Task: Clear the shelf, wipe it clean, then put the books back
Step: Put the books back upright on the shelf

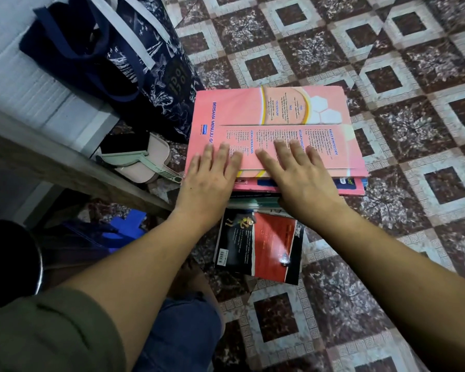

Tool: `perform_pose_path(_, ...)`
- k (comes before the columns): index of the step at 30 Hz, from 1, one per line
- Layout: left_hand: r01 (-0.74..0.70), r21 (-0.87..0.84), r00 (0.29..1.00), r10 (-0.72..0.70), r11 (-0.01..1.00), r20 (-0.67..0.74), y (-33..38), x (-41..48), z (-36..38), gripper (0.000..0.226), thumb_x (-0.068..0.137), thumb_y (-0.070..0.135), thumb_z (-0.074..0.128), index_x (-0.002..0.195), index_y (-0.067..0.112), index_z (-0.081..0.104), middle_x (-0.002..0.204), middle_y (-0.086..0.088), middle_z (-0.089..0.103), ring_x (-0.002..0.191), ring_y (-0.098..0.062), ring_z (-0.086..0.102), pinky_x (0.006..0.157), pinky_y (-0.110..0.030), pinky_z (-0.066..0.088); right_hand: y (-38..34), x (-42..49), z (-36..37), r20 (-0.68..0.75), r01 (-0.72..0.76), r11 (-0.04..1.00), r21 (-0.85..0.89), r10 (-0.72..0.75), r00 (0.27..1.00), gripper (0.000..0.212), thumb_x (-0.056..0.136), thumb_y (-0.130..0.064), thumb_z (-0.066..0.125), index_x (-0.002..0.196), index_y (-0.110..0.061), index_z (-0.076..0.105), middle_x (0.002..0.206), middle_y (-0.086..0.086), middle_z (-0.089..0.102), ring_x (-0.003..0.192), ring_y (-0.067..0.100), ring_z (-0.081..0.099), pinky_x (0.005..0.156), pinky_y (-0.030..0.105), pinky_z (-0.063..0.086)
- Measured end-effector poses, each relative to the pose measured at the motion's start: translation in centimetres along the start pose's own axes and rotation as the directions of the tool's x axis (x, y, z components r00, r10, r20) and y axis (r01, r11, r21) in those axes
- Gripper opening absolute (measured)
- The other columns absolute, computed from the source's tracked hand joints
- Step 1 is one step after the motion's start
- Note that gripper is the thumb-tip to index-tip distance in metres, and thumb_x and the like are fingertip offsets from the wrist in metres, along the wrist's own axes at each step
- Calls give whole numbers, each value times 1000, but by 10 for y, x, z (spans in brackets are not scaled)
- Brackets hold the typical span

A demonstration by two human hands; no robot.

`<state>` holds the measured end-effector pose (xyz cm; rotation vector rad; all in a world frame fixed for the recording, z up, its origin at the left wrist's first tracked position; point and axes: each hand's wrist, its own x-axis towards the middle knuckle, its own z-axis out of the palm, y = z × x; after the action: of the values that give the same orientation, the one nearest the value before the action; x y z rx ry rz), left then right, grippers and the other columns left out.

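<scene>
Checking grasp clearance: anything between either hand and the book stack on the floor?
Nothing visible. The left hand and right hand both lie flat, fingers straight, on the pink book topping the stack. The red-and-black book lies under the right forearm, not between.

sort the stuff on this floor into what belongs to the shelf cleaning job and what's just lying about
Job:
pink book topping the stack of books, with the left hand and right hand flat on it
red and black book beside the stack

Lying about:
navy tote bag
dustpan and brush set, possibly useful, untouched
blue plastic item, unclear
</scene>
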<state>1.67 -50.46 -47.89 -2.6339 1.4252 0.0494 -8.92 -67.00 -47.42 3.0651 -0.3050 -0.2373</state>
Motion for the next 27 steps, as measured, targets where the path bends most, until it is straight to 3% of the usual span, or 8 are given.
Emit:
perform_pose_path(4, -47, 113, 995, 57, 992, -87, 7, -4, -1, 60, 79, 2, 56, 138, 3, 46, 136, -24, 52, 119, -50, 52, 95, -59, 44, -8, -12, 7, -140, -81, 997, 10, 81, 987, 80, 79, -10, 65, 150, -18, 32, 150, 21, 37, 137, 44, 35, 110, 56, 30)
perform_pose_path(7, -61, 142, 994, 73, 988, -87, 9, -1, -13, 57, 78, 4, 53, 135, 4, 52, 134, -18, 57, 114, -48, 57, 92, -58, 46, -11, -22, 21, -336, -150, 988, 49, 157, 929, 58, 82, -10, 63, 138, -16, 51, 138, 16, 53, 127, 39, 50, 101, 52, 41)
perform_pose_path(10, -50, 112, 998, 54, 992, -38, 20, 0, -43, 61, 81, 4, 57, 141, 7, 44, 141, -14, 51, 122, -43, 52, 99, -56, 41, 3, -22, 17, -512, -169, 984, 51, 171, 842, 34, 94, -17, 52, 126, -17, 60, 125, 10, 64, 113, 33, 61, 93, 46, 47)
perform_pose_path(13, -26, 28, 998, 28, 999, -60, 29, -2, -81, 61, 77, 1, 58, 137, 6, 46, 135, -13, 55, 116, -40, 54, 94, -51, 43, 20, -28, -17, -571, -136, 987, 85, 161, 805, 35, 85, -15, 59, 120, -19, 64, 116, 3, 69, 104, 29, 65, 88, 39, 44)
perform_pose_path(16, -108, -29, 990, 104, 994, -99, 24, -10, -125, 60, 58, -1, 69, 117, 3, 59, 104, -14, 67, 86, -38, 63, 74, -44, 52, 27, -50, -67, -549, -119, 984, 131, 172, 818, 44, 71, -17, 74, 114, -22, 66, 107, -1, 71, 94, 27, 65, 79, 37, 36)
perform_pose_path(22, -261, -50, 961, 265, 964, 78, 10, -57, -203, 58, 77, 28, 62, 132, 23, 44, 119, 1, 60, 102, -24, 60, 89, -40, 49, -2, -126, -144, -370, -161, 959, 231, 240, 897, 48, 62, -31, 79, 109, -27, 66, 93, -2, 71, 84, 28, 64, 71, 36, 37)
perform_pose_path(27, -276, -34, 934, 276, 961, 227, 15, -112, -231, 50, 81, 35, 60, 127, 27, 45, 116, 2, 59, 101, -24, 59, 82, -32, 46, -33, -171, -162, -235, -152, 964, 218, 203, 950, 43, 60, -32, 81, 100, -31, 65, 88, -8, 70, 81, 25, 65, 70, 35, 38)
